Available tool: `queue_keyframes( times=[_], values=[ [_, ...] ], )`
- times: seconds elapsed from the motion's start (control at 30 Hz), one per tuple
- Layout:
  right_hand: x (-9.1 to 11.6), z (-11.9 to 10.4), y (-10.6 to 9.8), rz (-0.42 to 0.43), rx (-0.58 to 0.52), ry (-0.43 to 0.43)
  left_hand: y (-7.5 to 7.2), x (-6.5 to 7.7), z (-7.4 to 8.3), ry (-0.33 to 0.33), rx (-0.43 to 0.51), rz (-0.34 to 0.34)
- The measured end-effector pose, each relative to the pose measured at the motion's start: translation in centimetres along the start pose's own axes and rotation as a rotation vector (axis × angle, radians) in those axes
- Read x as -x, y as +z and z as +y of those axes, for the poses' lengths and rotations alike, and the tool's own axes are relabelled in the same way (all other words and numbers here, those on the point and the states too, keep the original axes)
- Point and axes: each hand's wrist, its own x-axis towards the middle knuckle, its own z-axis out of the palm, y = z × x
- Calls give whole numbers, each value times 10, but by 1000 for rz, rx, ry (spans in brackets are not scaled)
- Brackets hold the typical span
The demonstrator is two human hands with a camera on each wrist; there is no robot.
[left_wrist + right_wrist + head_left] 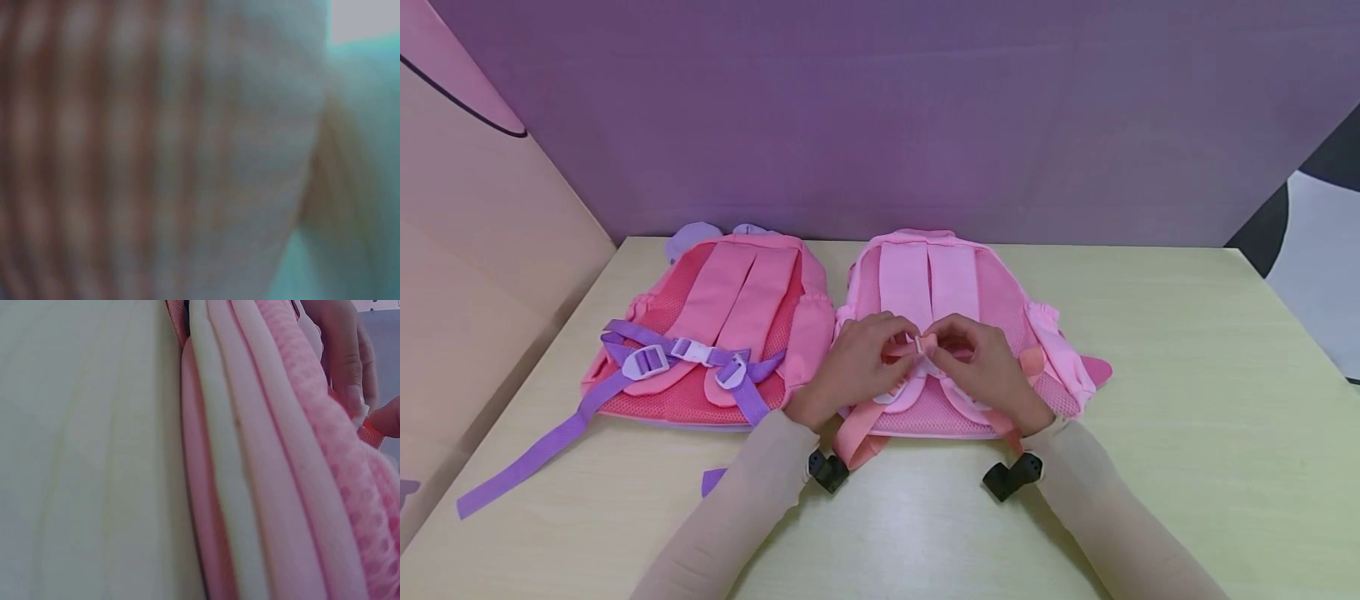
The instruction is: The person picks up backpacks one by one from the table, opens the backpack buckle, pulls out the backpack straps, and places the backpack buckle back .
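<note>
A light pink backpack (1000, 287) lies with its shoulder straps facing up. Over the lower part of those straps, my left hand (861, 362) and right hand (988, 367) meet fingertip to fingertip. Between them is a small white buckle (918, 344) with a peach-orange strap (931, 342) at it. The left thumb and fingers pinch the buckle side; the right ones pinch the strap beside it. In the right wrist view, the white buckle (360, 416) shows at the left fingertips, just past the pink mesh (312, 375). The left wrist view is blurred and mostly filled by a sleeve (269, 144).
A darker pink backpack (808, 333) lies close on the left, with purple straps (557, 437) and a fastened white buckle (692, 351). One purple strap trails toward the table's left edge. Both bags rest on a pale wooden table (1187, 400) before a purple panel (887, 108).
</note>
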Motion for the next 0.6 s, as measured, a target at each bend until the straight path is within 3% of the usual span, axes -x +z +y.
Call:
queue_keyframes(
  times=[0.6],
  values=[
    [1,-1,0,-58,14,-1,-1,2,2,-18,-2,-14]
  ],
)
